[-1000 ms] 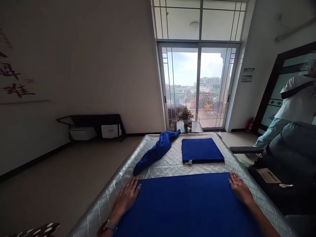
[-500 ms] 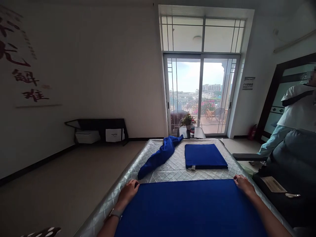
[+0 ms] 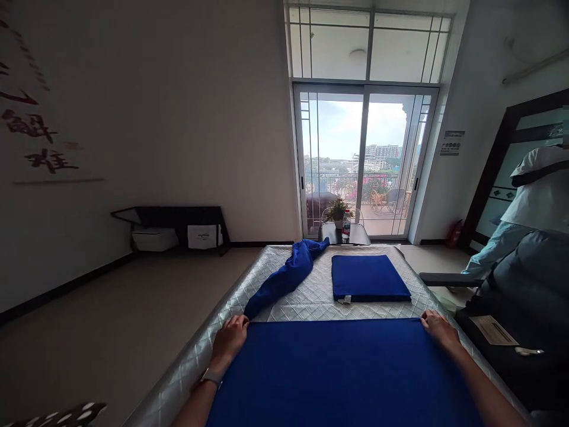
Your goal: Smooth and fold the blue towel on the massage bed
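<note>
A large blue cloth (image 3: 338, 373) lies spread flat over the near part of a table with a silvery quilted cover (image 3: 302, 311). My left hand (image 3: 230, 339) is closed at its far left corner, fingertips pinching the edge. At the far right corner, my right hand (image 3: 440, 329) grips the cloth the same way. The far edge runs straight between both hands. Just past my left hand, a bunched blue cloth (image 3: 284, 279) stretches diagonally away. A neatly folded blue cloth (image 3: 371, 277) with a small white tag rests beyond the spread one, toward the right.
At the table's far end stands a small dark table (image 3: 359, 237) with a potted plant (image 3: 338, 212) and a bottle (image 3: 346, 226). A black armchair (image 3: 528, 279) is close on the right, holding a card (image 3: 493, 330). A person (image 3: 537, 190) stands behind it.
My view has tilted down slightly and turned a little. Both hands stay at the cloth's far corners; the left fingers have drawn in a bit at the edge.
</note>
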The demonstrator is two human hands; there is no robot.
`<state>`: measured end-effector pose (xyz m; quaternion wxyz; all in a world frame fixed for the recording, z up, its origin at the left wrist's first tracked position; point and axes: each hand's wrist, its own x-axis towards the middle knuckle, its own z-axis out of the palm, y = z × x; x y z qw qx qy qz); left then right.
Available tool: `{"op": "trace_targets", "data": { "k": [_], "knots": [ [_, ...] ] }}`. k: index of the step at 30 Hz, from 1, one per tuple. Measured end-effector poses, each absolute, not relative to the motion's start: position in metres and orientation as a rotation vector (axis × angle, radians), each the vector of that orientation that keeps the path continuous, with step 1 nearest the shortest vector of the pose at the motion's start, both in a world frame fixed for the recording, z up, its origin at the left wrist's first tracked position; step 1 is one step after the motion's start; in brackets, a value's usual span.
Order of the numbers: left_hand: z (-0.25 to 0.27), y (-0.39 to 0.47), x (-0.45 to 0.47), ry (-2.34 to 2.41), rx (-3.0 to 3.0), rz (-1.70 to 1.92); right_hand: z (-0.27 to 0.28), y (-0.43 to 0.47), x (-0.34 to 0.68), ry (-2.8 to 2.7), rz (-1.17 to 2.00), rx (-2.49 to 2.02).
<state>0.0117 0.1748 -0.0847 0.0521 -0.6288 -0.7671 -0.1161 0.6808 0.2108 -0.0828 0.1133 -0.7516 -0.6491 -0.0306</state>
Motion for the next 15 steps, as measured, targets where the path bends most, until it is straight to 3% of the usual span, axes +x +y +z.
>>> {"op": "trace_targets", "data": {
  "k": [7,15],
  "knots": [
    [-0.074,0.157,0.038,-2.178,-1.866,-0.414,-0.066,0.187,0.614,-1.938,-0.123,-2.037],
    [-0.090,0.162,0.208,-1.723,-2.420,-0.570,-0.084,0.156,0.435,-2.312,0.171,-1.546]
  ]
}}
